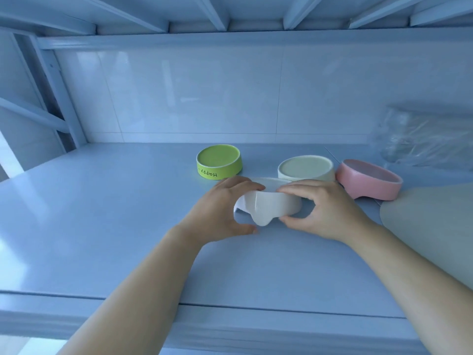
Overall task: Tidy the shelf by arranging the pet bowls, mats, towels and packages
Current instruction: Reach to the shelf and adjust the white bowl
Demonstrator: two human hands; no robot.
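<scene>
Holding white bowl (271, 204), left hand (222, 208) and right hand (325, 211) curled round sides. Best slid slow to 12 o'clock, between green bowl (219, 163) and cream bowl (305, 169), no bumps.

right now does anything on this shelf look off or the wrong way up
The green bowl at the back of the shelf: its "Happy" lettering reads upside down, so it seems to sit inverted. The white bowl is gripped between the left hand and the right hand. No spill or damage shows.
</scene>
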